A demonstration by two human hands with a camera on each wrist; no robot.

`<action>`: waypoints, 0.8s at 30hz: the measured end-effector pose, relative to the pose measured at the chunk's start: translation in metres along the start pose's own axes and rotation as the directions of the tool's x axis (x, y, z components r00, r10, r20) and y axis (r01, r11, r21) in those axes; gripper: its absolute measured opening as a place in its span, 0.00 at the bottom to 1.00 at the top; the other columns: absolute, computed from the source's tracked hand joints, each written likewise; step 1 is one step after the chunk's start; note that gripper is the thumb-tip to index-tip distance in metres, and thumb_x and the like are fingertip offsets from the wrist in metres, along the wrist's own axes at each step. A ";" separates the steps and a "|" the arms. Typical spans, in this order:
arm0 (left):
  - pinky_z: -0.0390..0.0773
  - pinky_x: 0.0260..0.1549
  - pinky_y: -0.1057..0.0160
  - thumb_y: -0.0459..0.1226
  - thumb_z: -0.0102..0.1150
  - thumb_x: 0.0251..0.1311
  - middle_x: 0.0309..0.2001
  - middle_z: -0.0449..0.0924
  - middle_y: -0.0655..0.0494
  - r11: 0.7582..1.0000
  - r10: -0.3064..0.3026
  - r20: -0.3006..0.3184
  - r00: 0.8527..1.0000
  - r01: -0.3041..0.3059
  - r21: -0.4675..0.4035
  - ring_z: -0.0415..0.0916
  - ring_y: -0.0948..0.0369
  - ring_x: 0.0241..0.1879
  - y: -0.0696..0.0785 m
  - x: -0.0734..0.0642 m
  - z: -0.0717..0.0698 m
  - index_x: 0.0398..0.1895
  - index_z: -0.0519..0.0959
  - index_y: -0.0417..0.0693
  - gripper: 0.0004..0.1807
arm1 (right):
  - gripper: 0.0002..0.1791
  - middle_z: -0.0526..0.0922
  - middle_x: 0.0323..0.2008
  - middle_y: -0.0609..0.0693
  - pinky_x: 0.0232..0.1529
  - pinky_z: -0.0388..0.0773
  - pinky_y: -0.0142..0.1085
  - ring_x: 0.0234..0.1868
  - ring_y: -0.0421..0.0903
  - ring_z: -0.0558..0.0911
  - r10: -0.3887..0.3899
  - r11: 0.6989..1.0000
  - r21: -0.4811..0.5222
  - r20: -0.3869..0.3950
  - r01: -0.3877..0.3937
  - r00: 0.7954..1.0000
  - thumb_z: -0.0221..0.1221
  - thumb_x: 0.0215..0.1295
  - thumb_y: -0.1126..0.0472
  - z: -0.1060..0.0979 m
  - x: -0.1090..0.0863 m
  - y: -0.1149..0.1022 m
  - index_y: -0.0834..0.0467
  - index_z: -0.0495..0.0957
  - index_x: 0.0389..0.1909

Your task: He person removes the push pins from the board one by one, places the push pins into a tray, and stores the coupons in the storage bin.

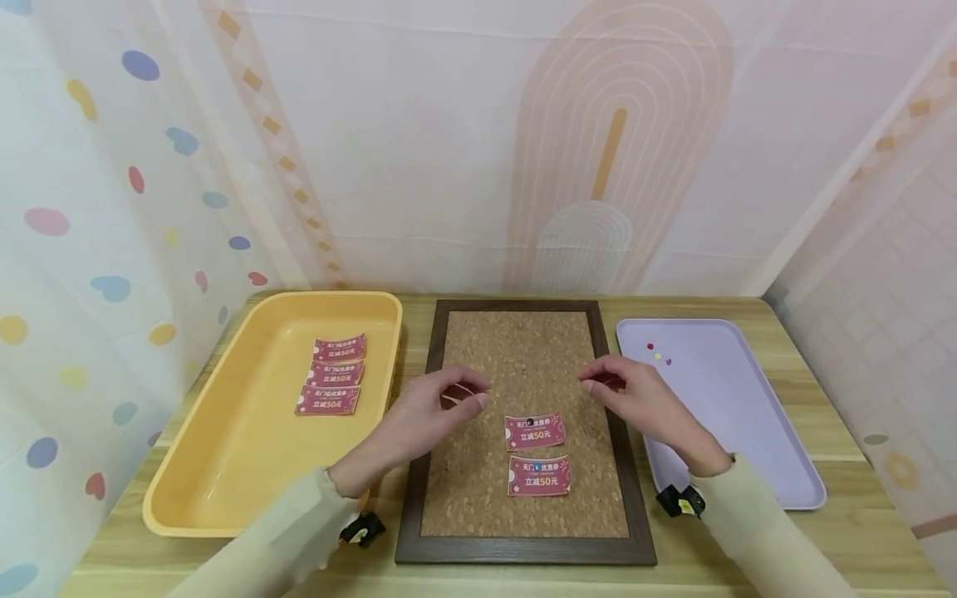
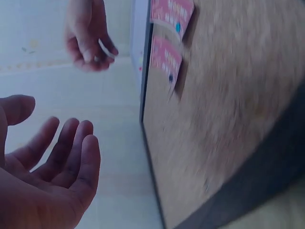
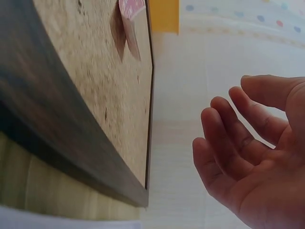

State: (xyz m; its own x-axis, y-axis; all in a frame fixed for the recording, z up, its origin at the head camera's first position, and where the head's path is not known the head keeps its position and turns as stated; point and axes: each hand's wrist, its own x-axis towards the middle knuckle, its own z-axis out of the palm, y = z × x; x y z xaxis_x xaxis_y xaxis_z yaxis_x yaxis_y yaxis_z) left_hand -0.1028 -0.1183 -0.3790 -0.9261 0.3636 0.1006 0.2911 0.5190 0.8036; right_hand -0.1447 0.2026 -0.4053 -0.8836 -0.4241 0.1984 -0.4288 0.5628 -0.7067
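Note:
Over the left side of the framed cork board hovers my left hand, its fingers loosely bent and nothing in them. My right hand is above the board's right edge, also holding nothing, thumb and fingers apart in the right wrist view. Two pink coupons lie on the cork between and below the hands. The upper coupon has a dark pushpin at its top middle. A blue pushpin sits in the lower coupon. The left wrist view shows both coupons with edges lifting off the cork.
On the left stands a yellow tray with three pink coupons in a column. To the right, a lilac tray holds several small pins near its far left corner. A patterned curtain hangs behind the wooden table.

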 end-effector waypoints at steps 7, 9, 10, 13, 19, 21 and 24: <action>0.81 0.47 0.59 0.38 0.62 0.71 0.47 0.83 0.55 0.995 -0.034 0.014 0.999 0.035 -0.097 0.81 0.59 0.46 -0.004 0.003 0.025 0.54 0.82 0.42 0.13 | 0.08 0.86 0.42 0.51 0.40 0.80 0.37 0.38 0.44 0.80 0.005 1.000 0.023 0.020 -0.006 1.000 0.62 0.73 0.64 0.010 0.001 -0.005 0.63 0.84 0.48; 0.81 0.47 0.59 0.37 0.62 0.70 0.48 0.83 0.53 0.988 -0.056 0.022 0.998 0.058 -0.146 0.80 0.58 0.46 -0.006 0.004 0.030 0.54 0.81 0.40 0.14 | 0.09 0.86 0.43 0.50 0.42 0.80 0.37 0.40 0.43 0.81 0.009 0.999 0.031 0.034 -0.010 0.999 0.62 0.74 0.64 0.013 0.002 -0.007 0.62 0.84 0.48; 0.81 0.47 0.60 0.37 0.63 0.69 0.48 0.82 0.52 0.982 -0.068 0.029 0.997 0.072 -0.174 0.80 0.58 0.47 -0.007 0.004 0.033 0.55 0.81 0.38 0.15 | 0.09 0.86 0.43 0.49 0.42 0.80 0.38 0.40 0.43 0.81 0.009 0.999 0.036 0.040 -0.010 0.999 0.62 0.74 0.63 0.014 0.002 -0.007 0.62 0.84 0.48; 0.81 0.47 0.60 0.35 0.64 0.68 0.49 0.82 0.49 0.964 -0.108 0.039 0.993 0.114 -0.239 0.80 0.56 0.47 -0.011 0.006 0.039 0.55 0.80 0.36 0.17 | 0.08 0.85 0.43 0.47 0.45 0.81 0.39 0.42 0.43 0.82 0.005 0.999 0.052 0.057 -0.008 0.998 0.62 0.73 0.64 0.019 0.003 -0.009 0.62 0.84 0.48; 0.81 0.49 0.56 0.31 0.64 0.66 0.52 0.81 0.45 0.933 -0.195 0.011 0.981 0.189 -0.306 0.80 0.53 0.50 -0.018 0.008 0.047 0.57 0.79 0.38 0.17 | 0.08 0.86 0.43 0.50 0.45 0.81 0.39 0.43 0.43 0.82 -0.006 0.999 0.054 0.099 0.001 0.995 0.63 0.72 0.65 0.029 0.008 -0.014 0.61 0.85 0.48; 0.81 0.51 0.53 0.30 0.63 0.66 0.55 0.80 0.43 0.925 -0.221 0.016 0.975 0.215 -0.315 0.79 0.50 0.53 -0.020 0.009 0.049 0.58 0.78 0.38 0.17 | 0.07 0.87 0.43 0.51 0.44 0.81 0.38 0.42 0.42 0.82 -0.024 0.999 0.044 0.113 0.019 0.993 0.63 0.72 0.66 0.031 0.010 -0.015 0.61 0.85 0.47; 0.80 0.53 0.50 0.28 0.61 0.67 0.58 0.78 0.40 0.913 -0.241 0.055 0.969 0.246 -0.324 0.78 0.46 0.57 -0.024 0.010 0.053 0.61 0.76 0.36 0.19 | 0.06 0.87 0.42 0.52 0.44 0.82 0.38 0.41 0.42 0.83 -0.048 0.998 0.033 0.131 0.044 0.990 0.63 0.71 0.66 0.032 0.012 -0.015 0.61 0.85 0.45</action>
State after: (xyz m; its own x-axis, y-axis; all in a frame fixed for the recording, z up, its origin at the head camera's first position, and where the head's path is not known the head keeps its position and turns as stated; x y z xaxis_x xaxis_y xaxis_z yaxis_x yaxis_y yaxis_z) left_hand -0.1068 -0.0861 -0.4285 -0.9544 0.2694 -0.1284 -0.0395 0.3126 0.9491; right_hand -0.1433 0.1664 -0.4140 -0.8298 -0.5399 0.1416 -0.4611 0.5202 -0.7189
